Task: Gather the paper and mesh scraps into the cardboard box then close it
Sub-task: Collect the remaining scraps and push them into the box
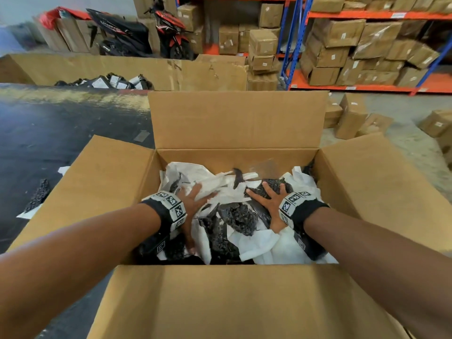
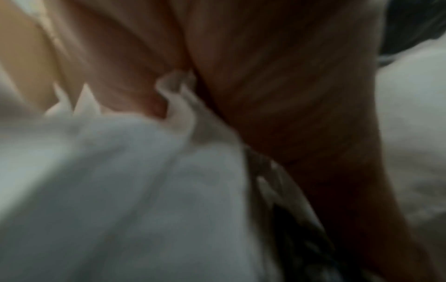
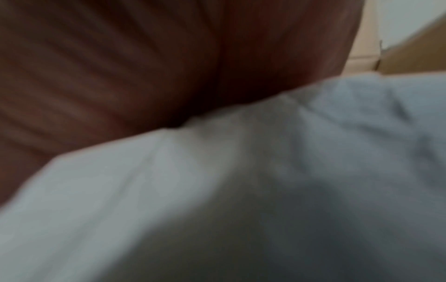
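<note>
- Now both hands, left hand [image 1: 193, 199] and right hand [image 1: 269, 199], press spread-fingered, pinching nothing, on the scraps [image 1: 234, 214] directly beneath.
- Cardboard box [image 1: 234, 302] flaps stand outward, beyond both wrists.

Both bare forearms end in black fabric wrist straps [image 1: 160, 211] carrying white blocks printed with black square-patterned markers [image 1: 176, 208].
</note>
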`<state>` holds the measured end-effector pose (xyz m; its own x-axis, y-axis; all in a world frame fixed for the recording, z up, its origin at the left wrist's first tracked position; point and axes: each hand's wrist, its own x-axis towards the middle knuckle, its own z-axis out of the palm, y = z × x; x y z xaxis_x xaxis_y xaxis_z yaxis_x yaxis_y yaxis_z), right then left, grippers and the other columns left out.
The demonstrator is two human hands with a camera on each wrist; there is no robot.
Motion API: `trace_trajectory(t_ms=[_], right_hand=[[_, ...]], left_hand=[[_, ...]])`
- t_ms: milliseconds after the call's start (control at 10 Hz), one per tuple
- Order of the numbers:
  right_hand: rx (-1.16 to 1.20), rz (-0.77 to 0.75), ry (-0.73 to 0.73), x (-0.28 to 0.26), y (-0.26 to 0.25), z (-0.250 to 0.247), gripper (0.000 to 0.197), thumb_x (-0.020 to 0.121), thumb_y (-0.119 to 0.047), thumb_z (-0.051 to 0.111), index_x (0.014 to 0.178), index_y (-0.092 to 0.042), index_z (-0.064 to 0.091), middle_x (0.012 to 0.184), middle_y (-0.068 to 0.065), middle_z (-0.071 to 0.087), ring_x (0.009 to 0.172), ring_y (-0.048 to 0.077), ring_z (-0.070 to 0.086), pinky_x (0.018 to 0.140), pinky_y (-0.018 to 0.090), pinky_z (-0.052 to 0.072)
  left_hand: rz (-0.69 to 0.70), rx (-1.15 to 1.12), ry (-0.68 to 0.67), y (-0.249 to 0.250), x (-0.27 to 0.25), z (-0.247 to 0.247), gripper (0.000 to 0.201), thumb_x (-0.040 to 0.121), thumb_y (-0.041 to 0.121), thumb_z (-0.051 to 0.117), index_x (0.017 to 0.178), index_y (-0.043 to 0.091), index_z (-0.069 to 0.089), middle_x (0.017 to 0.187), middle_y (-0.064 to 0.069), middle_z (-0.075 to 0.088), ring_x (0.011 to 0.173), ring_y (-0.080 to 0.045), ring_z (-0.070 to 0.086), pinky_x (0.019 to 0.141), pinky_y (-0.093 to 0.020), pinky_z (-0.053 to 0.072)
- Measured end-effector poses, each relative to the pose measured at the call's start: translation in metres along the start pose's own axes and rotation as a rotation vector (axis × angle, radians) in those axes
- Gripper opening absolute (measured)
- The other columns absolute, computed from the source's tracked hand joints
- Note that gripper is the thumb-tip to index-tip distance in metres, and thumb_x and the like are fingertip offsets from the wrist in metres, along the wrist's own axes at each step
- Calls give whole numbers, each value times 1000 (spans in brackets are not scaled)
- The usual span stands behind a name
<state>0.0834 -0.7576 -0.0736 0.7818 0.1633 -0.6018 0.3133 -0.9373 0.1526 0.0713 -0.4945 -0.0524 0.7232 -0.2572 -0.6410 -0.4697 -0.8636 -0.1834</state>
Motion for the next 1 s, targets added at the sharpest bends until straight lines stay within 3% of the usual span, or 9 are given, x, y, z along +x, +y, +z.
trace_trajectory(t_ms=[100,200,400,500,600,700,800,900,1000], right_hand=[[21,12,35,38,-8,28,144,50,-53,78,120,-65,-47,163,2,-28,142,59,-16,108,77,11],[108,7,35,80,-7,54,137,55,-50,75,131,-65,-38,162,2,-31,140,60,-21,103,83,2],[240,-33,68,1,-41,15,115,81,-40,78,154,-46,-10,160,20,-29,146,56,-10,116,69,12],[188,42,165,-3,-70,19,99,95,-21,65,155,-46,-10,163,15,-23,144,58,-9,115,68,16],[178,36,124,-11,-77,13,100,94,-21,65,155,-46,-10,164,15,-22,144,58,-10,116,67,15],[199,-67,20,-14,-58,-11,119,76,-43,80,155,-46,-10,164,20,-14,146,57,-1,117,67,14],[83,-106,32,-27,-44,-41,139,58,-60,88,156,-42,-10,165,17,2,146,52,12,116,64,21],[113,-116,92,-45,-34,-58,129,60,-61,87,159,-30,9,162,12,22,145,36,30,117,49,30],[135,-111,77,-55,-30,-60,108,67,-57,84,155,-27,29,155,5,39,137,28,43,110,38,36]], left_hand=[[-25,-62,-9,-6,7,4,171,24,84,82,147,48,-31,164,-9,-26,151,-45,-12,120,-65,12],[-14,-54,-39,-20,18,5,173,13,90,70,150,45,-26,167,-13,-2,152,-43,-3,121,-63,12],[-76,13,19,-52,38,25,167,8,103,54,139,44,-30,161,-21,20,146,-48,19,121,-60,15],[-70,72,-12,-53,15,27,176,7,101,53,152,38,-23,165,-16,14,150,-44,10,123,-57,10],[-81,3,35,-42,-25,19,164,31,89,77,156,36,-15,166,-11,12,151,-38,10,124,-52,15],[-41,-28,27,-44,-33,5,144,45,78,83,158,30,7,162,-11,21,147,-34,23,121,-47,24],[38,-83,97,-53,-43,-18,147,40,78,84,158,38,4,165,-7,16,149,-33,22,120,-53,25],[58,-136,148,-57,-48,-31,144,47,70,88,159,28,7,160,-8,25,145,-30,33,118,-45,30],[81,-90,97,-46,-49,-29,125,63,58,89,158,22,16,161,-6,31,145,-25,36,117,-34,27]])
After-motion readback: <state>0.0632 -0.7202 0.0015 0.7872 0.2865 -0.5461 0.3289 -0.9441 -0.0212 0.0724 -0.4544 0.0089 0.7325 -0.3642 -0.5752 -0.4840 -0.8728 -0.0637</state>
